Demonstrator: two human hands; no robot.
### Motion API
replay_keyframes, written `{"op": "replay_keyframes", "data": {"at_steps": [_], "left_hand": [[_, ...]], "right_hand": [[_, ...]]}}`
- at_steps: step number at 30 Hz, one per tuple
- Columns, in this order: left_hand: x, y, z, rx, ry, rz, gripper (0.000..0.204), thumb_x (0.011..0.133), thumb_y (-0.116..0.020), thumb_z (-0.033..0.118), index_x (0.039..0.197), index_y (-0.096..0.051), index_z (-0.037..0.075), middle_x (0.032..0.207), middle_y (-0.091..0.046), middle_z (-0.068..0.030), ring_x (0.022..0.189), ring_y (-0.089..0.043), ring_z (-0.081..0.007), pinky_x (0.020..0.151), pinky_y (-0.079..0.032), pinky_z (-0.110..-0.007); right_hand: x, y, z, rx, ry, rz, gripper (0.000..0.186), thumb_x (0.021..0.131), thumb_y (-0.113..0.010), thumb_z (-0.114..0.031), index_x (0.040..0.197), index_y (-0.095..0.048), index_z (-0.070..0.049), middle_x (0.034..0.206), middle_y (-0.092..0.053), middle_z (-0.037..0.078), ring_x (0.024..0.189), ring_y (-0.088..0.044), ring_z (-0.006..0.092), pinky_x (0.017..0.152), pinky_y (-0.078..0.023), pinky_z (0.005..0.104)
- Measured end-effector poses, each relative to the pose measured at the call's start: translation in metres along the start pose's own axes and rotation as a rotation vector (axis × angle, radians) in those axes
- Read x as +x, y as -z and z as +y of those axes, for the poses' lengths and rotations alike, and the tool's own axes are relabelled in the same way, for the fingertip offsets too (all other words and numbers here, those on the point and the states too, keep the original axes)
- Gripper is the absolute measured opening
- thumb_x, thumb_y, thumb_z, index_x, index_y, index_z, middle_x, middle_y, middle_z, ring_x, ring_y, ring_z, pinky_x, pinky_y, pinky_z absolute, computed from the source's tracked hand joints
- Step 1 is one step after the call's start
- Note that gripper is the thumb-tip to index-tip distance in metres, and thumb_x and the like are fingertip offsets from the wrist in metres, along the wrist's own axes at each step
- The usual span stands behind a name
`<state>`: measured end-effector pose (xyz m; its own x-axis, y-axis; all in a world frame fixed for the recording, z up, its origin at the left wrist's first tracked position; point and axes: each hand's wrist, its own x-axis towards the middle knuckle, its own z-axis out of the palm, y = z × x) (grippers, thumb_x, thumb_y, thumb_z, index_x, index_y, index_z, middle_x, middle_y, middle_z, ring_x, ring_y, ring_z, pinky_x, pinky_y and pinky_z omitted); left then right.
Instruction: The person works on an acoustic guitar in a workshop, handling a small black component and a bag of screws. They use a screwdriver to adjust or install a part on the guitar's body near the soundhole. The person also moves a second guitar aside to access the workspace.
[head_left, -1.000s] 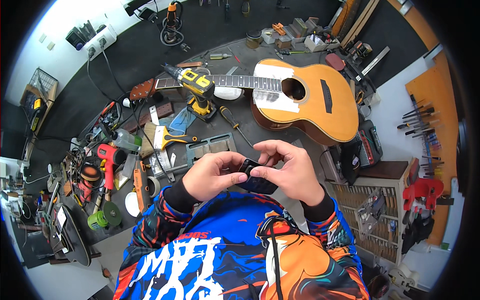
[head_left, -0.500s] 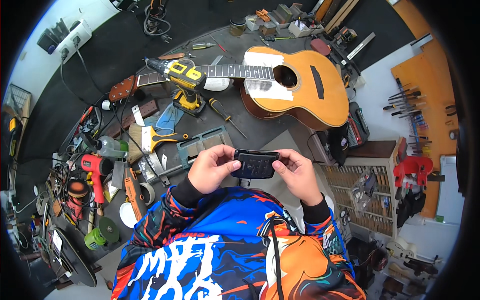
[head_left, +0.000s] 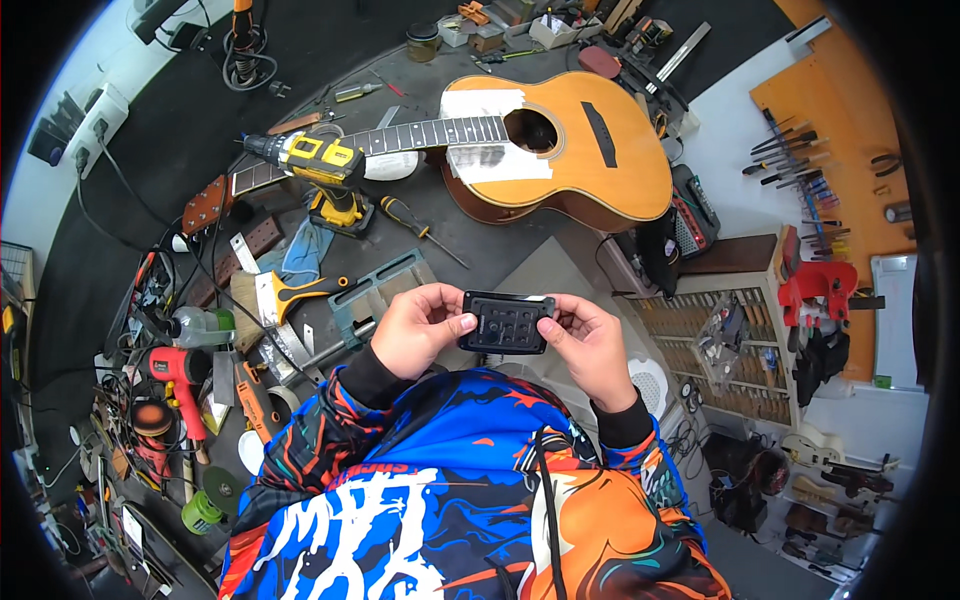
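Note:
Between my two hands is a black guitar preamp panel (head_left: 508,323), rectangular, with a raised rim and rows of small buttons or knobs on its face. My left hand (head_left: 420,330) pinches its left end, thumb on the front and fingers behind. On the opposite end, my right hand (head_left: 585,345) grips it the same way. The panel's back is hidden. Beyond it on the bench lies an acoustic guitar (head_left: 625,130), its neck pointing left, with white paper (head_left: 495,170) covering the top beside the soundhole.
A yellow cordless drill (head_left: 325,165) stands by the guitar neck, near a screwdriver (head_left: 420,230). A green vise (head_left: 375,290) and a brush (head_left: 300,292) lie left of my hands. Further left are a red heat gun (head_left: 180,375) and tangled cables. A drawer cabinet (head_left: 700,290) stands right.
The preamp panel has tilted so its face shows more fully, both hands still holding it. My view has shifted, so the bench and guitar appear higher and further left.

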<state>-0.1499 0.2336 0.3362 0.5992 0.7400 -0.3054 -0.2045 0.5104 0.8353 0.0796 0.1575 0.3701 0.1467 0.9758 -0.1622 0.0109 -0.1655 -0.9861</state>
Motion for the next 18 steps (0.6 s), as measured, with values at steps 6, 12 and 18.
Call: {"op": "replay_keyframes", "data": {"at_steps": [6,12,18], "left_hand": [[0.009,-0.026,-0.002,0.005,-0.017,-0.029,0.018,0.088,-0.069,0.005,0.104,-0.061,0.0,0.092,-0.066,-0.0017,0.079,-0.061,-0.0074,0.069,-0.051,-0.023],[0.037,-0.071,-0.019,-0.074,-0.005,0.06,0.019,0.087,-0.071,0.006,0.103,-0.062,0.002,0.093,-0.067,-0.0026,0.081,-0.063,-0.0084,0.068,-0.053,-0.023],[0.063,-0.12,-0.053,-0.017,0.021,0.184,0.018,0.088,-0.07,0.006,0.102,-0.063,-0.001,0.092,-0.067,-0.005,0.081,-0.065,-0.0114,0.071,-0.056,-0.027]], "right_hand": [[0.007,0.033,0.011,0.0,0.09,-0.038,0.043,0.084,-0.071,-0.002,0.124,-0.057,0.004,0.095,-0.064,0.003,0.085,-0.059,0.0098,0.08,-0.049,0.0256],[0.015,0.088,0.006,-0.322,0.247,-0.178,0.077,0.07,-0.082,-0.012,0.139,-0.047,-0.008,0.122,-0.051,0.012,0.099,-0.059,0.0204,0.088,-0.048,0.0342],[0.03,0.141,0.024,-0.572,0.462,-0.223,0.071,0.065,-0.083,-0.011,0.13,-0.055,-0.013,0.124,-0.047,0.012,0.108,-0.053,0.0285,0.091,-0.047,0.0389]]}}
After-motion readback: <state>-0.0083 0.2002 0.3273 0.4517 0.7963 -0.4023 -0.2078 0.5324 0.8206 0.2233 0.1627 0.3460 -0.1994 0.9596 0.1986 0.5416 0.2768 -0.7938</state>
